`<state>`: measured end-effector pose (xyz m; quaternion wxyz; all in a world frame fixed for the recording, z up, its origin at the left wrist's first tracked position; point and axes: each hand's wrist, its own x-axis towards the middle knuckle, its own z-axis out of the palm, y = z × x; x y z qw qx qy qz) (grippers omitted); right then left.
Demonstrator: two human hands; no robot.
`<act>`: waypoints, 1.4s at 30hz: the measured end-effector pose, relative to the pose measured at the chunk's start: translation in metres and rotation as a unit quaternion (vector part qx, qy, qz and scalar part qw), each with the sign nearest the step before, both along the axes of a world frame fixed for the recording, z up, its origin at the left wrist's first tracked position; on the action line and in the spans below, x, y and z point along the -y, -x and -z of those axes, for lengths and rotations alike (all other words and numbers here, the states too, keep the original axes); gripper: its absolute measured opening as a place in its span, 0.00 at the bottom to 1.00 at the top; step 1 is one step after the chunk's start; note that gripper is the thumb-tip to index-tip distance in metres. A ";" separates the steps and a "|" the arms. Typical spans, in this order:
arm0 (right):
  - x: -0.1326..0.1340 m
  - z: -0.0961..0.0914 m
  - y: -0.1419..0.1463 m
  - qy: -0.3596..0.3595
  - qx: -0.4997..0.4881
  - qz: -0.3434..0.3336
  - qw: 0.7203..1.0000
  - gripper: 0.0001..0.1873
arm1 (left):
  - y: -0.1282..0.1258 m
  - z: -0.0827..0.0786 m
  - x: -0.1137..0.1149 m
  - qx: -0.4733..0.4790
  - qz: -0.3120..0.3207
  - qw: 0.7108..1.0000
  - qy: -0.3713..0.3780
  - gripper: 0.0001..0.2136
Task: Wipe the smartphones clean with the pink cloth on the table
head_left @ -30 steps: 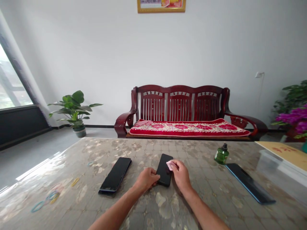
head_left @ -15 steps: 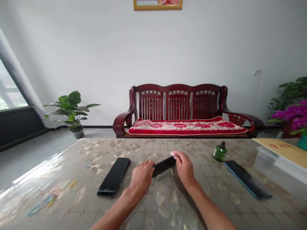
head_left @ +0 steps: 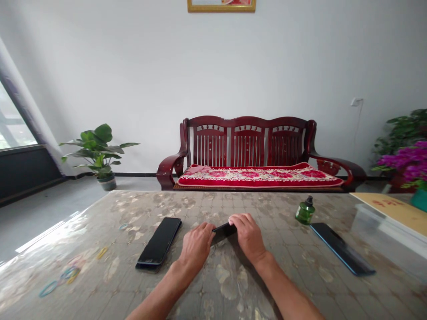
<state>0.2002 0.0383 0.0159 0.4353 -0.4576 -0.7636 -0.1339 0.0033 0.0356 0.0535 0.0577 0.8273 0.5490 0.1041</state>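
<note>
Between my two hands, just above the table, is a black smartphone, tilted so that only a narrow dark strip of it shows. My left hand grips its left end, with the fingers curled over it. At the other end, my right hand closes its fingers on the phone's upper right corner. A second phone, black-screened, lies flat to the left of my left hand. Farther right, a third phone with a blue edge lies face up. The undersides of both hands' fingers are hidden.
A small green bottle with a black cap stands beside the right phone. Several coloured rubber bands lie at the left on the patterned tablecloth. A clear plastic box and a yellow board are at the right.
My right hand has shifted left along the phone and its fingers now cover more of it. The phone's visible dark strip has become shorter and narrower. My left hand stays nearly in place.
</note>
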 end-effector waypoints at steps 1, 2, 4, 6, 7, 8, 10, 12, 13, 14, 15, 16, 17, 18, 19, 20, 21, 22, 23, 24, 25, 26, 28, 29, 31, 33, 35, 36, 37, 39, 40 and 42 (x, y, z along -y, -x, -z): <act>-0.002 0.001 -0.008 -0.002 -0.009 0.022 1.000 0.13 | 0.000 0.000 0.000 -0.003 0.002 1.000 0.002 0.08; -0.004 0.001 -0.014 -0.005 -0.016 0.041 0.999 0.13 | 0.001 -0.001 -0.001 -0.005 0.003 1.000 0.004 0.08; -0.004 0.002 -0.018 -0.010 -0.022 0.059 0.998 0.13 | 0.000 -0.002 -0.001 -0.011 0.000 1.000 0.008 0.08; -0.002 0.002 -0.011 -0.008 -0.009 0.044 0.999 0.12 | 0.000 -0.003 -0.001 -0.016 -0.001 1.000 0.008 0.08; 0.000 0.001 -0.005 -0.005 0.003 0.027 1.000 0.11 | -0.001 -0.004 -0.001 -0.018 -0.001 1.000 0.008 0.07; 0.002 0.001 0.002 -0.003 0.016 0.008 1.000 0.10 | -0.001 -0.004 -0.001 -0.020 0.001 1.000 0.006 0.07; 0.004 0.000 0.013 0.001 0.034 -0.019 0.999 0.09 | 0.000 -0.005 -0.001 -0.021 0.003 1.000 0.004 0.07; 0.003 -0.001 0.013 0.003 0.033 -0.018 0.999 0.10 | 0.002 -0.006 -0.002 -0.022 0.003 1.000 0.007 0.07; 0.001 -0.001 0.010 0.004 0.025 -0.006 1.000 0.10 | 0.002 -0.006 -0.003 -0.023 0.003 1.000 0.010 0.07; -0.001 0.000 0.004 0.005 0.014 0.012 1.000 0.11 | 0.003 -0.006 -0.004 -0.023 0.004 1.000 0.012 0.07; -0.004 0.001 -0.004 0.005 0.001 0.032 0.999 0.11 | 0.004 -0.006 -0.006 -0.024 0.005 1.000 0.014 0.06; -0.006 0.003 -0.011 0.005 -0.013 0.052 0.999 0.11 | 0.004 -0.006 -0.007 -0.024 0.007 1.000 0.014 0.06; -0.009 0.005 -0.018 0.007 -0.030 0.069 0.997 0.11 | 0.005 -0.006 -0.009 -0.024 0.010 1.000 0.014 0.06; -0.011 0.007 -0.023 0.012 -0.049 0.081 0.995 0.11 | 0.005 -0.006 -0.010 -0.025 0.012 1.000 0.014 0.06; -0.013 0.010 -0.027 0.018 -0.068 0.087 0.994 0.11 | 0.004 -0.006 -0.012 -0.028 0.013 0.999 0.014 0.06; -0.014 0.012 -0.029 0.026 -0.088 0.089 0.992 0.12 | 0.003 -0.007 -0.013 -0.032 0.012 0.999 0.014 0.06; -0.016 0.015 -0.029 0.032 -0.107 0.089 0.990 0.12 | 0.002 -0.008 -0.015 -0.037 0.010 0.999 0.013 0.06; -0.017 0.016 -0.029 0.038 -0.124 0.087 0.988 0.12 | 0.000 -0.009 -0.016 -0.042 0.010 0.999 0.012 0.05; -0.018 0.018 -0.028 0.043 -0.140 0.085 0.986 0.13 | -0.003 -0.010 -0.018 -0.047 0.011 0.999 0.011 0.05; -0.019 0.019 -0.027 0.047 -0.153 0.084 0.984 0.13 | -0.007 -0.011 -0.019 -0.052 0.014 0.999 0.010 0.05; -0.019 0.019 -0.026 0.053 -0.164 0.082 0.982 0.13 | -0.012 -0.011 -0.020 -0.056 0.020 0.998 0.012 0.05; -0.020 0.020 -0.025 0.058 -0.175 0.081 0.980 0.14 | -0.018 -0.012 -0.021 -0.059 0.024 0.998 0.016 0.05; -0.020 0.021 -0.024 0.067 -0.196 0.078 0.975 0.14 | -0.031 -0.011 -0.023 -0.059 0.028 0.998 0.025 0.05; -0.019 0.021 -0.025 0.070 -0.206 0.077 0.973 0.14 | -0.039 -0.011 -0.023 -0.057 0.027 0.998 0.025 0.06; -0.019 0.023 -0.026 0.075 -0.226 0.075 0.968 0.13 | -0.053 -0.010 -0.025 -0.053 0.027 0.998 0.029 0.07; -0.019 0.027 -0.027 0.080 -0.249 0.076 0.962 0.13 | -0.066 -0.008 -0.026 -0.048 0.024 0.998 0.031 0.07; -0.019 0.030 -0.029 0.089 -0.272 0.079 0.955 0.13 | -0.074 -0.007 -0.027 -0.043 0.022 0.998 0.033 0.08; -0.019 0.032 -0.030 0.095 -0.282 0.080 0.951 0.13 | -0.077 -0.006 -0.027 -0.040 0.020 0.998 0.033 0.08; -0.019 0.034 -0.030 0.103 -0.292 0.080 0.947 0.14 | -0.078 -0.006 -0.026 -0.037 0.019 0.999 0.032 0.08; -0.019 0.036 -0.031 0.117 -0.310 0.079 0.940 0.14 | -0.078 -0.006 -0.025 -0.031 0.017 0.999 0.030 0.08; -0.019 0.037 -0.031 0.123 -0.317 0.079 0.937 0.15 | -0.077 -0.005 -0.024 -0.028 0.016 0.999 0.029 0.08; -0.019 0.038 -0.031 0.133 -0.329 0.080 0.931 0.15 | -0.074 -0.005 -0.021 -0.024 0.016 0.999 0.026 0.08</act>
